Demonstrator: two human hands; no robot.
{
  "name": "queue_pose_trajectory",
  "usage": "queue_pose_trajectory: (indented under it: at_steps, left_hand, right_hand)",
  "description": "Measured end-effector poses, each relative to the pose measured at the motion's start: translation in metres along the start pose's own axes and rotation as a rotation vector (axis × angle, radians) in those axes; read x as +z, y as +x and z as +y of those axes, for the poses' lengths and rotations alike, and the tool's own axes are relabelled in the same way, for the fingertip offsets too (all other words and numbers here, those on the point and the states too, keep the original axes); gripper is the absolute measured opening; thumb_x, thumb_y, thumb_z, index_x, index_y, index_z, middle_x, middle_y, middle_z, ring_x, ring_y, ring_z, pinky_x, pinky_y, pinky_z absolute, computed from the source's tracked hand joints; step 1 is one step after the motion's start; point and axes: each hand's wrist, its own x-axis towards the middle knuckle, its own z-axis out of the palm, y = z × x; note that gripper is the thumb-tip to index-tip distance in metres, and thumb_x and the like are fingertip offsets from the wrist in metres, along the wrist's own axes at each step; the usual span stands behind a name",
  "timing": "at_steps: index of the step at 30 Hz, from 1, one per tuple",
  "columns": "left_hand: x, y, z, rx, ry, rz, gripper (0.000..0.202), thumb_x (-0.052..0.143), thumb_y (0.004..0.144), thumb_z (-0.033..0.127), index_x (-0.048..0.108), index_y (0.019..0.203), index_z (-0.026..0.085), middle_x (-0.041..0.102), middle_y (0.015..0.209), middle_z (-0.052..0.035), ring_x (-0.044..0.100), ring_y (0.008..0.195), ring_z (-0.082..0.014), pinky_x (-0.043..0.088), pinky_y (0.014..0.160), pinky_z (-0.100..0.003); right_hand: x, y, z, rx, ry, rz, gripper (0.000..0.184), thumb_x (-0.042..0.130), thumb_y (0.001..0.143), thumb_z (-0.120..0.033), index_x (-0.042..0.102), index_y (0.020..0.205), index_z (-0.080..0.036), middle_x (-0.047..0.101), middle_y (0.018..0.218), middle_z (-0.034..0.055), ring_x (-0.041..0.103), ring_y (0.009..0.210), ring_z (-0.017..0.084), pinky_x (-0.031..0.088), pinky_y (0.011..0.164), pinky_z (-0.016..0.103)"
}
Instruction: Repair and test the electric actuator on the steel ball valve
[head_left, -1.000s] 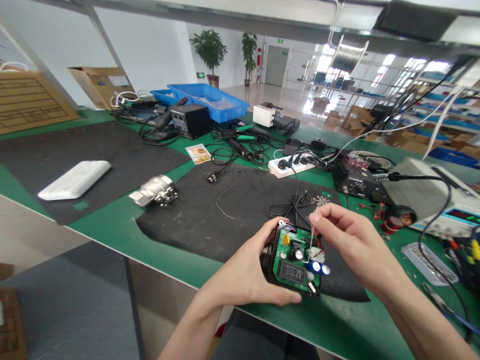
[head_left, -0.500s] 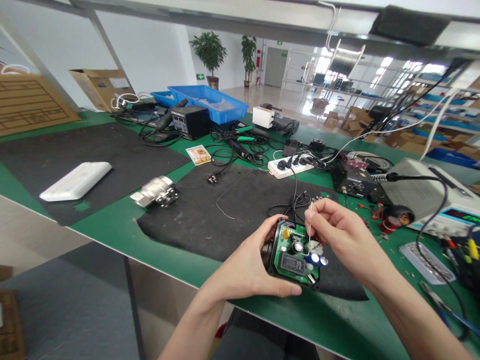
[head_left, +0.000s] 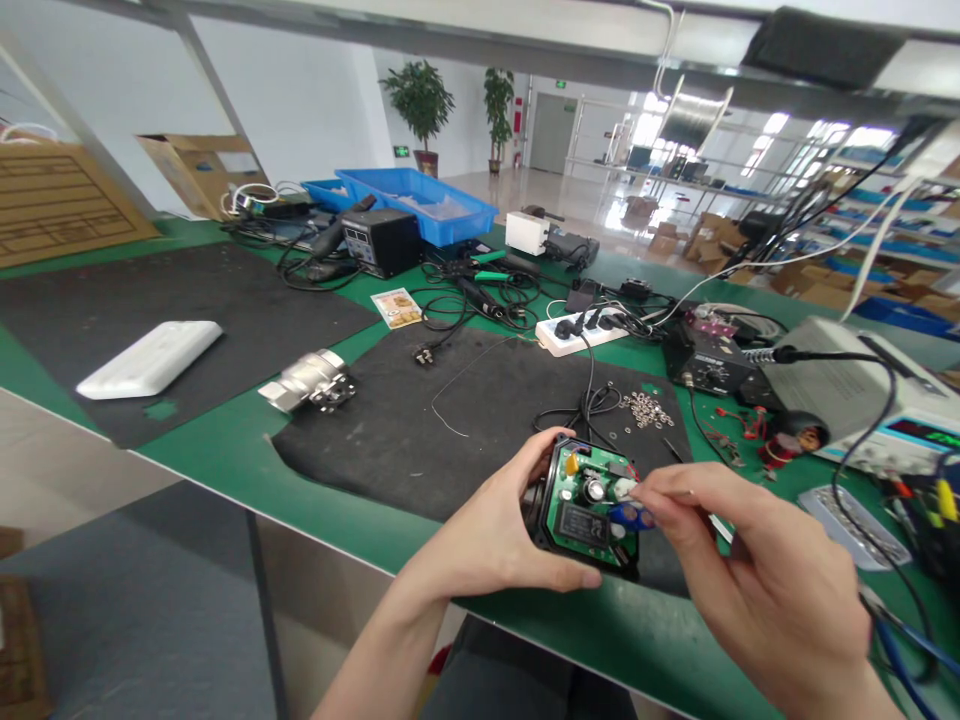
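My left hand (head_left: 491, 540) is closed round the left side of a black housing holding a green circuit board (head_left: 581, 515), and keeps it tilted above the front edge of the black mat (head_left: 450, 420). My right hand (head_left: 757, 580) comes in from the right with its fingers pinched together. Their tips rest at the blue capacitors (head_left: 631, 514) on the board's right edge. A thin silver metal tool (head_left: 721, 527) shows between the fingers of that hand. The board also carries a yellow part and a silver can capacitor.
A pile of small metal rings (head_left: 646, 408) lies on the mat behind the board. Further back are a white power strip (head_left: 581, 333), a soldering station (head_left: 709, 365) and a bench power supply (head_left: 862, 390). A metal valve (head_left: 311, 382) and a white case (head_left: 150, 358) lie left.
My right hand has dropped lower and to the right; the thin tool it held upright over the board now lies level. My left hand and the board barely moved.
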Motion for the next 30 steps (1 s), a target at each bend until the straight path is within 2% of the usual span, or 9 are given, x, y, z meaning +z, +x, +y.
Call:
queue_pose_trajectory:
  at_steps: [5,9,13,21,26,30]
  left_hand:
    - [0.001,0.0,0.001,-0.003,-0.006,0.003,0.107,0.096,0.059,0.012,0.04,0.149,0.03,0.059,0.142,-0.0063,0.06,0.128,-0.0294,0.049,0.11,-0.039]
    - [0.002,0.0,0.002,0.003,0.016,0.015,0.105,0.096,0.058,0.011,0.042,0.147,0.029,0.06,0.14,-0.0066,0.061,0.127,-0.0299,0.049,0.109,-0.039]
    - [0.003,0.0,0.003,0.004,0.002,0.002,0.105,0.094,0.059,0.01,0.042,0.148,0.03,0.059,0.141,-0.0068,0.061,0.126,-0.0297,0.05,0.107,-0.038]
    - [0.003,0.0,0.003,0.003,0.046,0.023,0.109,0.095,0.06,0.012,0.04,0.151,0.032,0.058,0.143,-0.0062,0.059,0.128,-0.0301,0.048,0.109,-0.039]
    - [0.004,0.0,0.003,0.024,0.029,0.015,0.102,0.094,0.06,0.011,0.043,0.147,0.03,0.059,0.141,-0.006,0.061,0.126,-0.0292,0.05,0.106,-0.036]
    - [0.003,0.0,0.002,0.032,0.026,0.012,0.103,0.095,0.061,0.012,0.043,0.148,0.032,0.059,0.14,-0.0035,0.061,0.124,-0.0264,0.049,0.107,-0.035]
  right_hand:
    - [-0.002,-0.011,-0.007,-0.164,-0.027,0.046,0.012,0.066,0.094,-0.009,0.069,0.101,-0.019,0.078,0.094,0.0024,0.074,0.085,0.011,0.056,0.076,0.019]
    - [0.0,-0.026,-0.007,-0.231,-0.041,0.023,0.03,0.068,0.086,-0.002,0.068,0.113,-0.017,0.078,0.108,0.0061,0.074,0.096,0.015,0.058,0.087,0.025]
    - [0.002,-0.035,-0.007,-0.26,-0.121,0.051,0.036,0.064,0.084,0.003,0.072,0.113,-0.017,0.079,0.108,0.0068,0.075,0.094,0.018,0.058,0.083,0.028]
    - [-0.002,-0.039,-0.012,-0.323,-0.179,-0.01,0.024,0.06,0.094,-0.007,0.072,0.114,-0.015,0.079,0.112,0.0073,0.077,0.096,0.021,0.059,0.084,0.032]
    - [-0.006,-0.039,-0.018,-0.319,-0.223,-0.008,0.028,0.048,0.102,-0.011,0.073,0.111,-0.019,0.079,0.112,0.0054,0.078,0.092,0.021,0.061,0.082,0.03]
    - [-0.007,-0.035,-0.023,-0.319,-0.255,-0.071,0.023,0.061,0.097,-0.013,0.075,0.113,-0.022,0.08,0.111,0.0051,0.079,0.091,0.023,0.064,0.081,0.027]
